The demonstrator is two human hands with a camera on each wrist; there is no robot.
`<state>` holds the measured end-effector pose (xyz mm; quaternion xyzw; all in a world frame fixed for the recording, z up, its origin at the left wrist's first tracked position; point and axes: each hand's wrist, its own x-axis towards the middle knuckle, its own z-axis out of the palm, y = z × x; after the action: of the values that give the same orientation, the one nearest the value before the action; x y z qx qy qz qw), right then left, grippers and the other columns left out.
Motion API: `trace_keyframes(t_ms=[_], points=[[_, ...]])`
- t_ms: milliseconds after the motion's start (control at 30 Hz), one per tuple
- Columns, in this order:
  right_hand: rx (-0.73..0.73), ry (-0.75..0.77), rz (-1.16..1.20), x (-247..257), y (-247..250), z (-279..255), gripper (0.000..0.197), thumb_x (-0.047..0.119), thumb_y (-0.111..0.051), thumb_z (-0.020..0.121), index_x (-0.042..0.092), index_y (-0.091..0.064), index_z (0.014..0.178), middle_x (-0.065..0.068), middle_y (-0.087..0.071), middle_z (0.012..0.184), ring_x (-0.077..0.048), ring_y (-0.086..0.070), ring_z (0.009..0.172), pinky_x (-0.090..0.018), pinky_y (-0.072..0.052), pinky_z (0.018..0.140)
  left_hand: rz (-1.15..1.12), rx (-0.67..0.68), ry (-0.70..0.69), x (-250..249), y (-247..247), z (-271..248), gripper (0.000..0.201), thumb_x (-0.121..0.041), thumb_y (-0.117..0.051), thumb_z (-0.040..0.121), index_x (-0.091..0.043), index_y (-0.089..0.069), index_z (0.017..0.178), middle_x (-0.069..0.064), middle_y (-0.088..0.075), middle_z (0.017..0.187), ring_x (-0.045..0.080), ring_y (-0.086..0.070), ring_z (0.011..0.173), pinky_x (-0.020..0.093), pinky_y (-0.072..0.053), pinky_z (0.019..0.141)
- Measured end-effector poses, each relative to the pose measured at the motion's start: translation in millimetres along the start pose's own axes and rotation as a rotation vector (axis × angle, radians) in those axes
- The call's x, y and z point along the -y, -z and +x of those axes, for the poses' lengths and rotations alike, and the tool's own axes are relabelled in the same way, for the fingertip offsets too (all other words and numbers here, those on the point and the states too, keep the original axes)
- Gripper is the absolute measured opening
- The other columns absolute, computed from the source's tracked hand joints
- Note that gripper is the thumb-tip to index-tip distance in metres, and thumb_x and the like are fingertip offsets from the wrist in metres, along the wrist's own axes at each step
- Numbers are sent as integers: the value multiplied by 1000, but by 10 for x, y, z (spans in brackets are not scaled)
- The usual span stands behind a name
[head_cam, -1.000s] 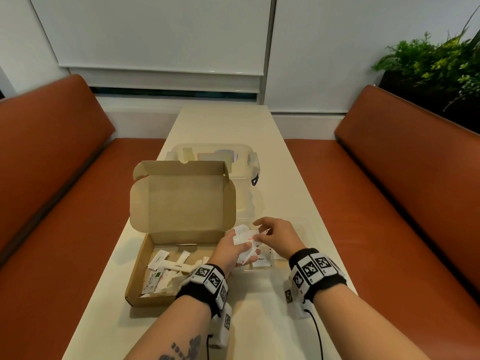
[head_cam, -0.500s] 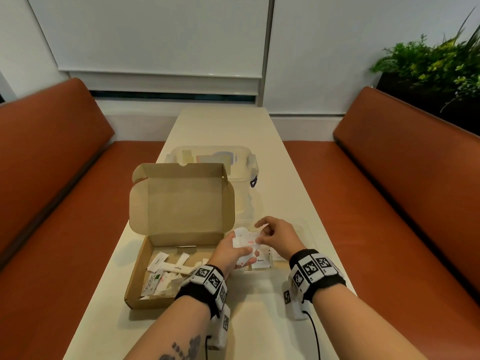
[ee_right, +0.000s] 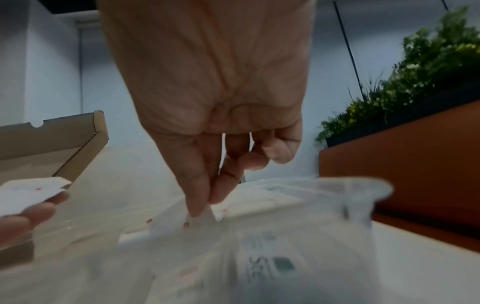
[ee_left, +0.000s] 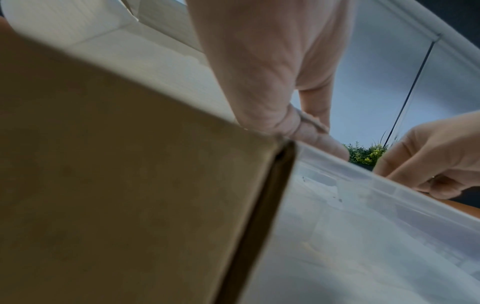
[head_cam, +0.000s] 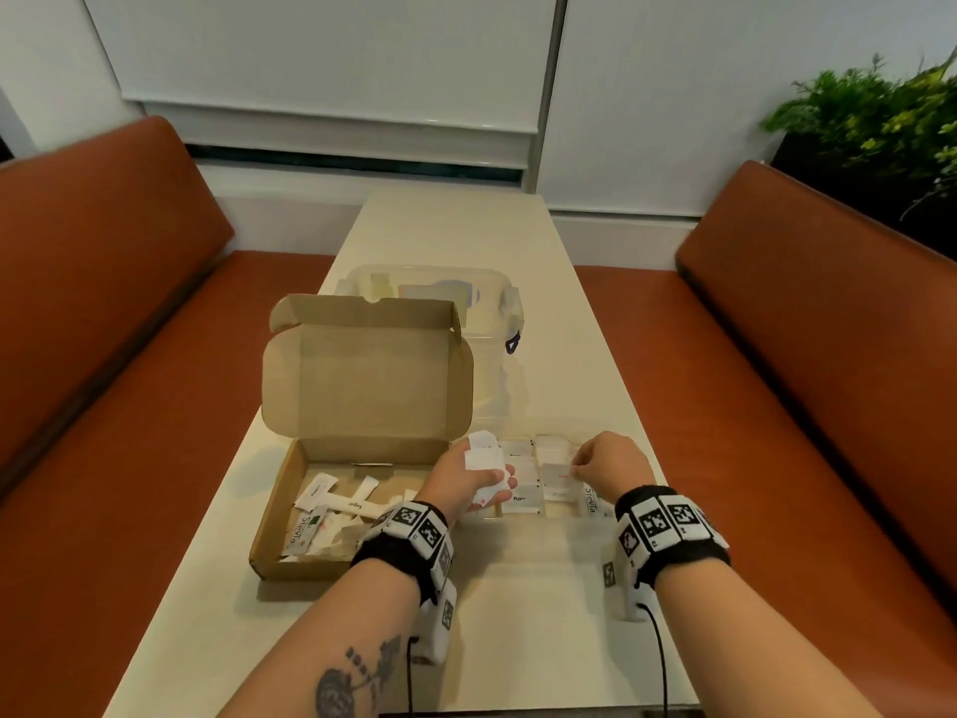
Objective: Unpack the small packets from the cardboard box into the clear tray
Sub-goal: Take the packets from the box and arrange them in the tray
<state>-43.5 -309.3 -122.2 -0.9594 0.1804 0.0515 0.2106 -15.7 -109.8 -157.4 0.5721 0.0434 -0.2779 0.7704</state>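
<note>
An open cardboard box (head_cam: pixel 290 505) lies on the table with several white packets (head_cam: pixel 331 510) inside. To its right stands the clear tray (head_cam: pixel 549 526), with packets lying in its compartments. My left hand (head_cam: pixel 466 479) hovers over the tray's left end and grips a small bunch of white packets (head_cam: pixel 484 456). My right hand (head_cam: pixel 603 461) is over the tray's right part. In the right wrist view its thumb and forefinger pinch one white packet (ee_right: pixel 205 220) with red marks, lowered into the tray (ee_right: pixel 363 191).
A clear lidded storage container (head_cam: pixel 440 298) stands behind the box's raised lid (head_cam: pixel 362 375). Orange bench seats (head_cam: pixel 155 417) run along both sides of the narrow table (head_cam: pixel 518 640). A green plant (head_cam: pixel 880 116) is at the far right.
My right hand has moved right, away from the left hand, and down into the tray with one packet. The left hand stays over the tray's left end with its bunch.
</note>
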Motion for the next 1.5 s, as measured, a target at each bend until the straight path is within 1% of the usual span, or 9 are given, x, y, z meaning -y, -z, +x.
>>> trace_keyframes(t_ms=[200,367,533,700,833,1033,1200,1367,1500], points=[[4,-4,-56,-43,-140,14,10,15,-64,86,16,-74,87,-4,-72,94,-20,-66,88,-28,-54,78,-9,0,4,-4,-3,-12,41,18,-52,86,-17,-54,107,18,-67,90,29,-68,80,35,-60,67],[-15,77,-206,-55,-214,13,18,15,-55,90,17,-72,95,-5,-68,102,-21,-60,99,-31,-52,84,21,-7,-5,-1,-5,-14,38,18,-52,86,-14,-54,108,18,-68,91,28,-69,79,35,-60,66],[-111,192,-238,-61,-309,-29,21,3,-48,84,17,-56,97,-2,-61,96,-22,-50,94,-30,-45,73,35,11,-12,-13,-12,-24,38,18,-52,86,-16,-54,104,18,-67,90,27,-68,79,34,-60,67],[-110,250,-325,-46,-330,-17,19,5,-46,85,24,-43,84,1,-60,95,-21,-48,95,-29,-39,74,23,14,-13,-12,-12,-40,40,19,-52,85,-17,-54,102,18,-66,89,28,-68,80,36,-59,69],[-112,278,-391,-42,-316,-3,16,9,-47,88,21,-57,94,2,-64,99,-21,-48,99,-29,-37,76,19,20,-16,-16,-17,-47,40,19,-52,86,-14,-52,109,18,-66,89,29,-67,80,36,-59,69],[-99,310,-471,-33,-333,-2,18,15,-49,92,22,-64,98,4,-61,105,-21,-46,104,-28,-37,77,9,25,-18,-28,-24,-65,42,19,-52,86,-11,-50,114,19,-64,89,30,-65,78,34,-59,66],[-122,279,-417,-53,-342,-14,19,10,-50,88,21,-59,102,4,-61,104,-20,-47,103,-28,-38,78,12,37,-21,-43,-27,-85,41,20,-52,86,-10,-49,114,20,-64,90,32,-65,82,34,-58,66],[-136,260,-386,-40,-344,-29,11,15,-53,89,24,-46,87,3,-62,98,-20,-48,101,-28,-34,73,36,52,-27,-58,-34,-114,39,18,-56,84,-10,-53,110,19,-64,90,31,-65,81,31,-58,60],[-96,249,-406,-28,-324,-33,19,14,-46,91,20,-63,98,2,-63,103,-21,-48,105,-29,-38,80,47,65,-32,-78,-37,-148,40,18,-59,82,-4,-52,114,20,-65,89,31,-66,79,28,-55,53]])
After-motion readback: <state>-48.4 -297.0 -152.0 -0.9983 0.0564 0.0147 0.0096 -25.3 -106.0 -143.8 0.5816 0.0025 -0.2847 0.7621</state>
